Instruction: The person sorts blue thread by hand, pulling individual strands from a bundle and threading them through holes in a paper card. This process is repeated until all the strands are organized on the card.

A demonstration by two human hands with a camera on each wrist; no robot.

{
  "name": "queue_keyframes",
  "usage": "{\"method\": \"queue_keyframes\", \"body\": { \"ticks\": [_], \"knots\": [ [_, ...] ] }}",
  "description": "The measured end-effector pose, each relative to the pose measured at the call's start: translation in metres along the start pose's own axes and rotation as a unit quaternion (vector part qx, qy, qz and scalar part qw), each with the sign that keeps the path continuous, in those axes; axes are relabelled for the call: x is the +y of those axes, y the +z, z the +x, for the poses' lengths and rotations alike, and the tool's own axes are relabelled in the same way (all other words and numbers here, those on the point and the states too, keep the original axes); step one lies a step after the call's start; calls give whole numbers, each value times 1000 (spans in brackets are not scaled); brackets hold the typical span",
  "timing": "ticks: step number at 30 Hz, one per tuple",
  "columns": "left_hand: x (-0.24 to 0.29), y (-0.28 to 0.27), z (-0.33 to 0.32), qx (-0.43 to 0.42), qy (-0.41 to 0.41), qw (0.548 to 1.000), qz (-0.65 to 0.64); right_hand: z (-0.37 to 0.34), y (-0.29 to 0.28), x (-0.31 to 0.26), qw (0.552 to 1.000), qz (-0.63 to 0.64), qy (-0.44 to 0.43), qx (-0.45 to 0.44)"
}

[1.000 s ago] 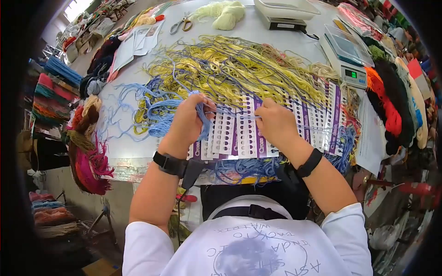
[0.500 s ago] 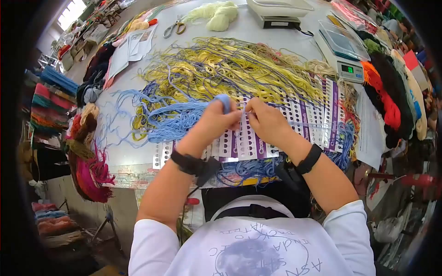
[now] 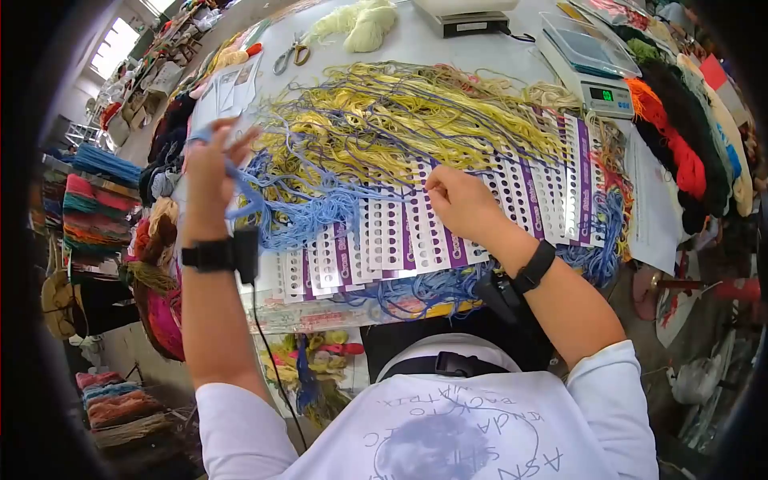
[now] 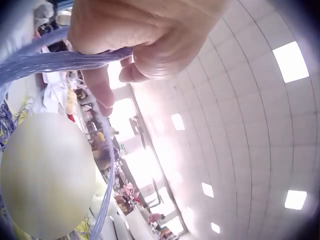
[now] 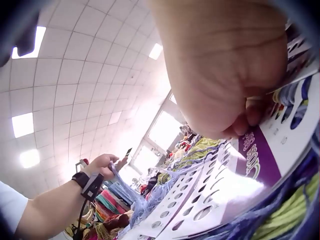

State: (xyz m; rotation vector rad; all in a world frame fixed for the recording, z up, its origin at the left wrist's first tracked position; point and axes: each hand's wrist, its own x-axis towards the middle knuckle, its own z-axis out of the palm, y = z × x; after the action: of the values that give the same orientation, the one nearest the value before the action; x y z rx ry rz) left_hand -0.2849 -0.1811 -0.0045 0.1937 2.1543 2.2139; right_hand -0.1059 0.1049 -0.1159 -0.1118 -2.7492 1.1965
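Observation:
My left hand [image 3: 210, 164] is raised at the left of the table, a hank of light blue embroidery thread [image 3: 252, 200] looped through its fingers. In the left wrist view a bundle of the thread [image 4: 60, 62] passes under the curled fingers. More of this thread [image 3: 308, 220] lies loosely heaped over the left ends of white and purple punched thread cards [image 3: 408, 232]. Blue strands run from the heap to my right hand [image 3: 468, 204], which stays low over the cards, its thumb and fingers pinched together at the strands' end. In the right wrist view its fingertips are partly hidden.
Yellow-green and violet threads [image 3: 376, 112] spread behind the cards. Scissors [image 3: 290, 56], a pale yellow hank [image 3: 370, 28] and a digital scale [image 3: 604, 98] stand farther back. Coloured hanks [image 3: 684, 152] line the right edge; blue threads [image 3: 416, 290] hang at the front.
My left hand first came in close to the right hand, then swung far left and up with the blue thread. The right hand has stayed over the cards.

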Motion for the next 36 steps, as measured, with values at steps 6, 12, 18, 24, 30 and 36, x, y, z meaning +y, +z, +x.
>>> {"method": "queue_keyframes", "body": {
  "ticks": [6,12,18,24,30,36],
  "knots": [
    [-9,90,-95,-284,-199,913,-217,-1,-24,-62,954,299,14,-2],
    [-10,115,-122,-335,-265,864,-267,-11,-30,-91,837,538,79,-66],
    [-13,114,-126,-319,-269,867,-271,-15,-25,-84,813,569,97,-71],
    [-20,109,-125,-310,-266,871,-271,-16,-20,-73,798,592,71,-85],
    [-26,109,-124,-282,-277,884,-249,-17,-18,-81,827,555,76,-49],
    [-28,111,-125,-325,-230,887,-232,-17,-12,-81,870,478,102,-59]
  ]
}}
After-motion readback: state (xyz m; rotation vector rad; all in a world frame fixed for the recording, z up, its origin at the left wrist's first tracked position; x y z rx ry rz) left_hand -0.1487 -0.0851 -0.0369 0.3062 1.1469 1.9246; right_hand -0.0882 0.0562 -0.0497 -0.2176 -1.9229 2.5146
